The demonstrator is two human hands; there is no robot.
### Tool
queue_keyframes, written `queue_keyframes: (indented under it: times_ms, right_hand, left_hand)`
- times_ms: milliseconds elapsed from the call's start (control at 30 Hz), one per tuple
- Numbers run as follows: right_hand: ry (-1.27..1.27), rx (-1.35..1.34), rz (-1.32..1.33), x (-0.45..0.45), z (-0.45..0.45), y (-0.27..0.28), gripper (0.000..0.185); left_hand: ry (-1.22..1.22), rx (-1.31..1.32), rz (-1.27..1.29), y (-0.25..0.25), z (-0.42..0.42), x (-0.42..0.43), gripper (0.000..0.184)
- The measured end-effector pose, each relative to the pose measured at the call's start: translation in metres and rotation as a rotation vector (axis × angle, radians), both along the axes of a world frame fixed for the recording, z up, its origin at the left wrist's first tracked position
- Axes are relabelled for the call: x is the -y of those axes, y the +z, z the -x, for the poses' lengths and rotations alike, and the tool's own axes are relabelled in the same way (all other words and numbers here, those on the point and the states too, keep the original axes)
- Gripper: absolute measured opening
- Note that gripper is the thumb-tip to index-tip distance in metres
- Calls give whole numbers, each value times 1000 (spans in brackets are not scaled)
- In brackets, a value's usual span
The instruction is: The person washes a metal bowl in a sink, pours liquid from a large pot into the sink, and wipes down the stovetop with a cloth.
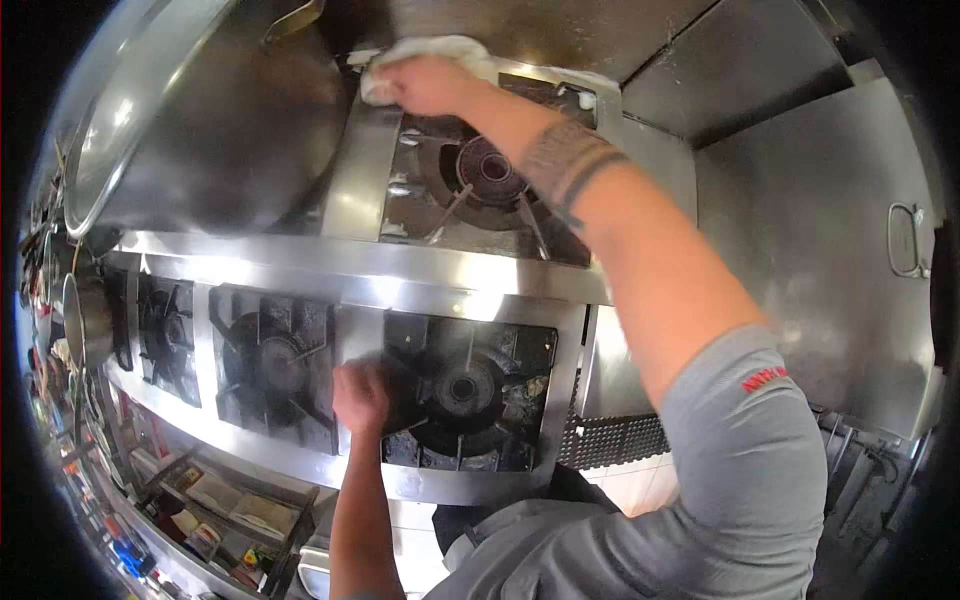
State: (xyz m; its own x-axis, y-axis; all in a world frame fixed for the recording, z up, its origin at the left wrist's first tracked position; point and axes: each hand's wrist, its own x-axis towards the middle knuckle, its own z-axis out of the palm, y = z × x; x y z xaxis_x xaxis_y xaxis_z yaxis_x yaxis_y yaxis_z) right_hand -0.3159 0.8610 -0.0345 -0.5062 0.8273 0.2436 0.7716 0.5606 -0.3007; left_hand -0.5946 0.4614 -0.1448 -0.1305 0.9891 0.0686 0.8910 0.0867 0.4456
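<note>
My right hand (428,86) stretches to the far edge of the back burner (490,168) and is closed on a white cloth (455,48). The cloth lies bunched against the steel near the back wall. White foamy patches (400,186) sit along that burner's left and upper edges. My left hand (361,394) is closed at the steel strip between two front burners. A dark rounded shape (402,392) is beside it, left of the front right burner (463,388). Whether those fingers hold anything is hidden.
A very large steel pot (225,130) stands at the back left. Another burner (275,362) and a small pot (88,318) are further left along the front. Below are shelves with trays (240,505). A steel cabinet with a handle (905,240) stands on the right.
</note>
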Motion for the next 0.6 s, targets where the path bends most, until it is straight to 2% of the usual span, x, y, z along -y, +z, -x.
queue_keyframes:
  times_ms: [33,100,167,233,300,367,467,533,600]
  right_hand:
    - [13,39,-183,-25,4,-49,40]
    - [45,174,-111,-52,-7,-55,42]
    - [-58,246,-25,-41,-33,-33,48]
    - [-208,88,160,-25,-69,-16,49]
    - [-244,243,145,-18,-113,-18,52]
    - [-291,362,235,11,-152,3,54]
    - [-358,240,122,30,-204,-10,58]
    - [-667,223,171,36,-214,-11,66]
    - [-734,320,186,39,-212,-9,69]
  left_hand:
    - [-5,-2,-1,0,-1,-3,19]
    - [35,58,40,1,1,1,19]
    - [36,47,33,0,2,1,18]
    - [25,46,23,-1,2,-1,18]
    - [-42,33,-34,-2,5,0,14]
    - [-35,15,-3,-2,5,0,14]
    - [-32,70,-62,-2,5,0,13]
    - [3,85,-27,-2,6,2,18]
    - [-6,78,-36,-3,7,3,17]
